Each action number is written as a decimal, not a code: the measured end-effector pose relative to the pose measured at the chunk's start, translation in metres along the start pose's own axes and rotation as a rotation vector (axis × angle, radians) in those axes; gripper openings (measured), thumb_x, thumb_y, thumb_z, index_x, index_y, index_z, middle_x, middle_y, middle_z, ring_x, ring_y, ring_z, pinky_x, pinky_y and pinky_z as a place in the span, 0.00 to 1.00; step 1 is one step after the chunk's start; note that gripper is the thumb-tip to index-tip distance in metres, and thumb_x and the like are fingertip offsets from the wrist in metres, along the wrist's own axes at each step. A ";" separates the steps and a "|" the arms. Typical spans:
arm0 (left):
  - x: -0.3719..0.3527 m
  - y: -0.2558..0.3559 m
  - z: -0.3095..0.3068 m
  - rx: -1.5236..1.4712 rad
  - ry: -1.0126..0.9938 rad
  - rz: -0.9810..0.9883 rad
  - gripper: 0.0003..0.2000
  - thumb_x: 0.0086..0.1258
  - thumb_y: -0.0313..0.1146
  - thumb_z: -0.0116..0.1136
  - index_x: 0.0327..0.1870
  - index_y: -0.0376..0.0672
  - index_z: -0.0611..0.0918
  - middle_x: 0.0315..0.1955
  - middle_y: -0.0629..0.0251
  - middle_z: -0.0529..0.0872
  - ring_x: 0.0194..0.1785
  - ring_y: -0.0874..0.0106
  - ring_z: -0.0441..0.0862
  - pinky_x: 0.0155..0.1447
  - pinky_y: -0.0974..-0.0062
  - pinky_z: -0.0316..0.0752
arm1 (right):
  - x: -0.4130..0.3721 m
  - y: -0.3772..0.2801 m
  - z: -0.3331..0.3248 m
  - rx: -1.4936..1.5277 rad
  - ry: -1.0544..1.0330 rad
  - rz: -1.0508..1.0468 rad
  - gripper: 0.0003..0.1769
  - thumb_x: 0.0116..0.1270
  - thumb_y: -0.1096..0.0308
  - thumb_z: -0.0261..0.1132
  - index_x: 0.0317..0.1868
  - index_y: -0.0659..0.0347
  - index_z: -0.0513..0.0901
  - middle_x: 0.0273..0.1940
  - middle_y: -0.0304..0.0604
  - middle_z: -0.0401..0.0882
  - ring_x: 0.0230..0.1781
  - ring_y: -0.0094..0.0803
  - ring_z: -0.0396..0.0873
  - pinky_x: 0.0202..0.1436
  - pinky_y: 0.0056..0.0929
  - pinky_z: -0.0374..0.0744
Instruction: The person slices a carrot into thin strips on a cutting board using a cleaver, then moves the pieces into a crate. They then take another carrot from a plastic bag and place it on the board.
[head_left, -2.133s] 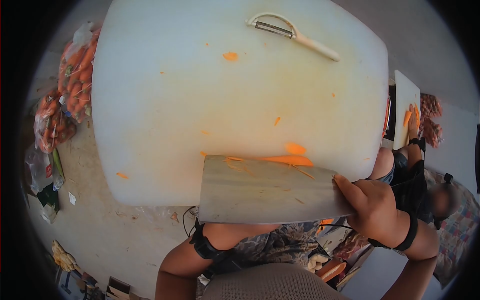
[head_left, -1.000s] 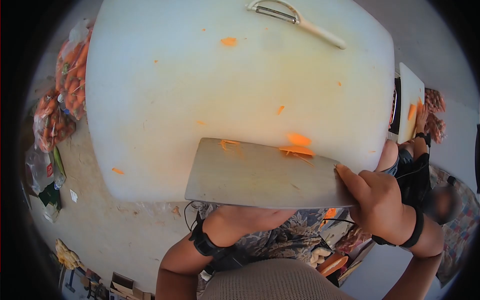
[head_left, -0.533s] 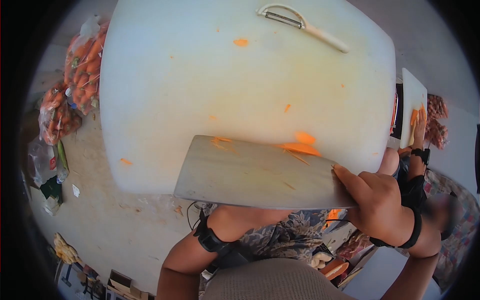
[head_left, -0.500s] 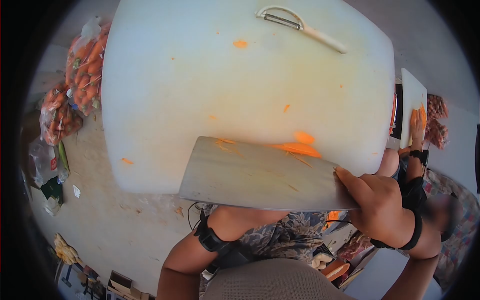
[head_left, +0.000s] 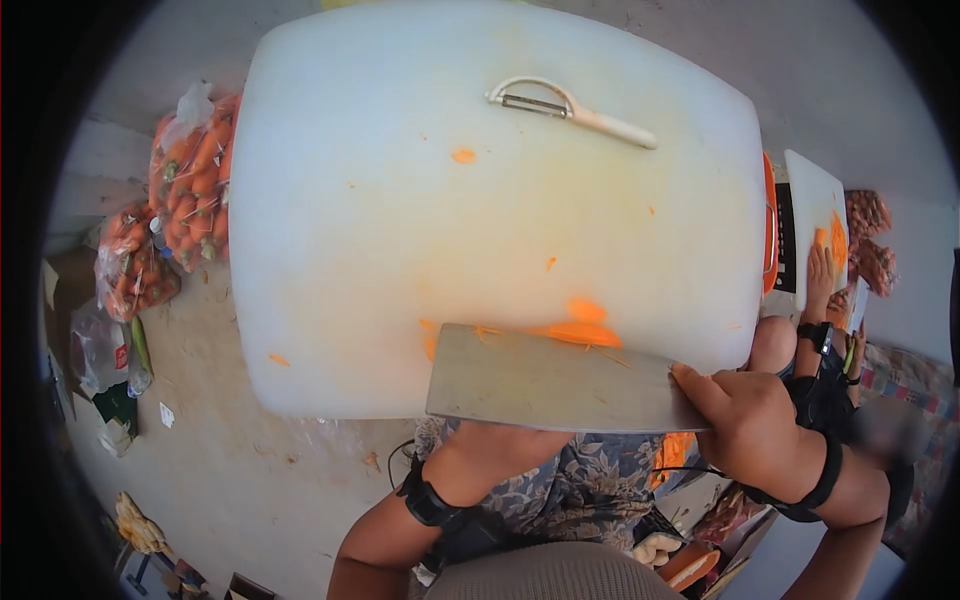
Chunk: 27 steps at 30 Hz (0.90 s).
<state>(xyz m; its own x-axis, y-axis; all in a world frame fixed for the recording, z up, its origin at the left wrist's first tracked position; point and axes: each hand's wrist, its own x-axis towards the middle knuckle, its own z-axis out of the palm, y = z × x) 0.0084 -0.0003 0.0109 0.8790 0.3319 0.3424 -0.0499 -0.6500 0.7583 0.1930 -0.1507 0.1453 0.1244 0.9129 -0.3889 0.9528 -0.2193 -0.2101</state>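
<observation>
My right hand (head_left: 745, 415) is closed around the handle end of a broad cleaver (head_left: 560, 385), its thumb pressed on the flat of the blade. The blade lies tilted over the near edge of a white cutting board (head_left: 350, 230), with thin carrot shreds stuck to it. Carrot slices (head_left: 580, 333) rest along its far edge. Below the blade is my left hand (head_left: 495, 455), its fingers hidden by the cleaver, so their hold does not show. A white peeler (head_left: 575, 112) lies on the far part of the board, among small carrot bits.
Bags of carrots (head_left: 200, 185) stand on the floor to the left, beside a second bag (head_left: 135, 260). On the right, another person's hand (head_left: 820, 275) works over a smaller cutting board (head_left: 812, 190). Cut carrot (head_left: 675, 455) shows beneath the board near my lap.
The cleaver's free end has shifted right and nearer to me, uncovering carrot at its left corner. The view has moved, showing more of the board's far edge.
</observation>
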 end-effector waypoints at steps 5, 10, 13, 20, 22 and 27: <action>-0.002 -0.001 0.001 -0.090 -0.042 0.002 0.14 0.61 0.30 0.64 0.48 0.45 0.85 0.46 0.64 0.85 0.50 0.61 0.83 0.58 0.61 0.76 | 0.009 0.002 0.003 0.030 -0.003 -0.001 0.32 0.44 0.73 0.68 0.55 0.64 0.78 0.23 0.41 0.74 0.20 0.38 0.77 0.22 0.36 0.75; 0.003 0.003 0.001 0.049 0.053 0.044 0.13 0.60 0.31 0.65 0.47 0.46 0.86 0.45 0.67 0.85 0.49 0.62 0.82 0.58 0.59 0.76 | 0.032 0.004 0.016 0.047 0.004 -0.012 0.31 0.44 0.72 0.68 0.54 0.63 0.77 0.24 0.41 0.76 0.21 0.40 0.79 0.23 0.38 0.76; 0.005 0.003 0.001 -0.083 0.028 -0.085 0.10 0.59 0.32 0.65 0.42 0.49 0.87 0.45 0.70 0.84 0.50 0.64 0.82 0.58 0.59 0.76 | 0.045 -0.001 0.018 0.124 0.028 -0.044 0.32 0.43 0.72 0.69 0.55 0.63 0.77 0.25 0.42 0.78 0.22 0.41 0.80 0.24 0.38 0.77; 0.012 0.003 -0.001 0.003 0.112 0.029 0.12 0.58 0.24 0.65 0.44 0.38 0.85 0.42 0.58 0.86 0.44 0.57 0.84 0.51 0.61 0.78 | 0.050 -0.008 0.027 0.131 0.136 -0.086 0.31 0.44 0.73 0.68 0.54 0.62 0.76 0.25 0.42 0.79 0.22 0.41 0.81 0.24 0.37 0.77; 0.013 0.002 -0.001 0.073 0.155 0.086 0.12 0.58 0.24 0.65 0.44 0.38 0.85 0.43 0.58 0.86 0.44 0.57 0.84 0.51 0.61 0.78 | 0.047 -0.010 0.023 0.109 0.141 -0.076 0.30 0.45 0.74 0.67 0.53 0.62 0.77 0.24 0.42 0.78 0.22 0.41 0.80 0.23 0.37 0.77; 0.008 -0.001 -0.001 -0.048 0.112 0.036 0.11 0.57 0.26 0.67 0.42 0.40 0.87 0.43 0.60 0.87 0.45 0.57 0.84 0.52 0.60 0.78 | 0.024 -0.017 0.003 0.084 0.126 -0.029 0.27 0.46 0.76 0.66 0.52 0.61 0.79 0.22 0.41 0.76 0.19 0.39 0.78 0.22 0.37 0.76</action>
<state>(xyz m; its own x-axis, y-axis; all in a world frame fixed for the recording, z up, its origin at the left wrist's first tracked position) 0.0150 0.0034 0.0134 0.8178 0.3848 0.4279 -0.1058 -0.6303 0.7691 0.1786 -0.1260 0.1371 0.1357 0.9540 -0.2673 0.9305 -0.2154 -0.2963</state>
